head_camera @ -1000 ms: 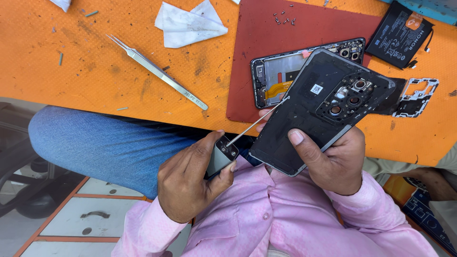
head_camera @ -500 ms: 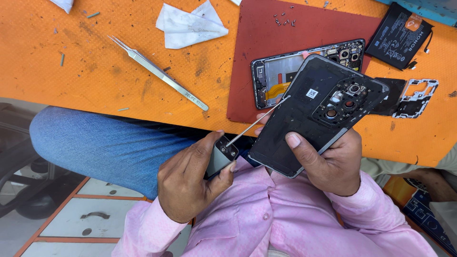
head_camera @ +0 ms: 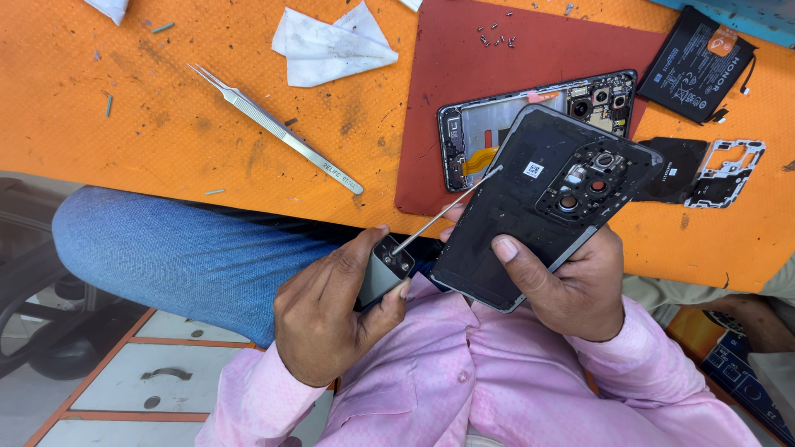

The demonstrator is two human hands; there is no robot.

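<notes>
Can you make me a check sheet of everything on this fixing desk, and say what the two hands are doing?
Surface: orange mat, scuffed, with a red mat on it.
Job's things: black phone back cover in the right hand; grey screwdriver in the left hand, its thin tip at the cover's edge.
Clutter: opened phone body, battery, black bracket piece, tweezers, crumpled tissues, tiny screws.
Fingers: both hands closed around their things.
Cables: short lead on the battery; nothing else seen.
Surroundings: jeans-clad leg, pink shirt, tiled floor.
</notes>
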